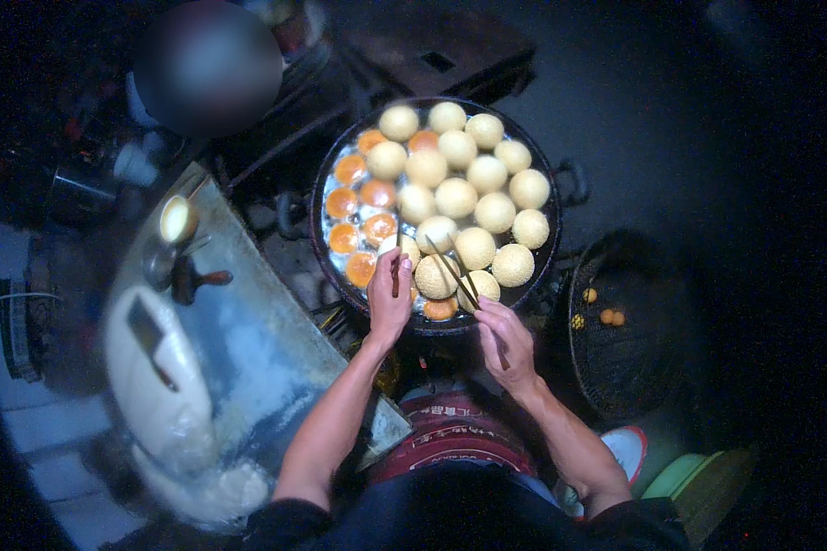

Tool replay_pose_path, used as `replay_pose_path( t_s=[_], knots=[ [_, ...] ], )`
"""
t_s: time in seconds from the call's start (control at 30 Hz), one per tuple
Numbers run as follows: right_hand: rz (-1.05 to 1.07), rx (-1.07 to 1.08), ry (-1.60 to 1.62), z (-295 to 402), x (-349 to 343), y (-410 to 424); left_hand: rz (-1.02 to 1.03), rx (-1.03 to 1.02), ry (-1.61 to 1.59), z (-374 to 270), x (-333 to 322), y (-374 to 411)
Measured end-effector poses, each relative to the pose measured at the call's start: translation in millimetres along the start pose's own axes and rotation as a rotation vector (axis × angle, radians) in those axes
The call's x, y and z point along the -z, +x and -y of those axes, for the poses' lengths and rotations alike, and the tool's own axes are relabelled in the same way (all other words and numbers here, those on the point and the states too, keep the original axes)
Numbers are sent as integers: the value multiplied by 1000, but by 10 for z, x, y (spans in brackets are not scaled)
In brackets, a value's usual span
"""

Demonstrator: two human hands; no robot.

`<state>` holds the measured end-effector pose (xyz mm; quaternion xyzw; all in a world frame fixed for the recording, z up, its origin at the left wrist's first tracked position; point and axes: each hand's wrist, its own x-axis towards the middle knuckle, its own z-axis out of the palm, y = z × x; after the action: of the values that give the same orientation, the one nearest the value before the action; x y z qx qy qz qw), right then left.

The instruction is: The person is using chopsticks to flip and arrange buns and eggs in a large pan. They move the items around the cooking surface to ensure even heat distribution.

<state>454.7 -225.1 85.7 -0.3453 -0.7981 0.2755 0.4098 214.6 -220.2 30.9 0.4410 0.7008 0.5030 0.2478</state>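
Observation:
A wide dark frying pan (557,227) holds many round pale dough balls (456,198) and, mostly along its left side, flat glossy orange pieces (350,169) in bubbling oil. My left hand (390,293) grips a thin dark utensil with a brown handle (395,275) at the pan's near edge, beside a pale ball partly hidden by the hand. With my right hand (506,341) I hold a pair of dark chopsticks (465,279), their tips apart over the balls near the pan's front middle.
On the left, a metal-topped table (248,303) bears a slab of dough (162,386), a flat-bladed scraper (148,337), a wooden-handled tool (207,277) and a small bowl (178,219). A dark wire basket (575,358) with several small fried pieces is at right. Green basin (675,475) lower right.

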Motion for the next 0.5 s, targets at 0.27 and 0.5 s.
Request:
replay_pose_path(
  t_s=[0.27, 0.5],
  knots=[
    [74, 57, 7, -95, -75, -95, -20, -14, -12, -3, -28, -12],
    [25, 27, 1, 5, -11, -92, -7, -8, 21, -2, -5, -16]
  ],
)
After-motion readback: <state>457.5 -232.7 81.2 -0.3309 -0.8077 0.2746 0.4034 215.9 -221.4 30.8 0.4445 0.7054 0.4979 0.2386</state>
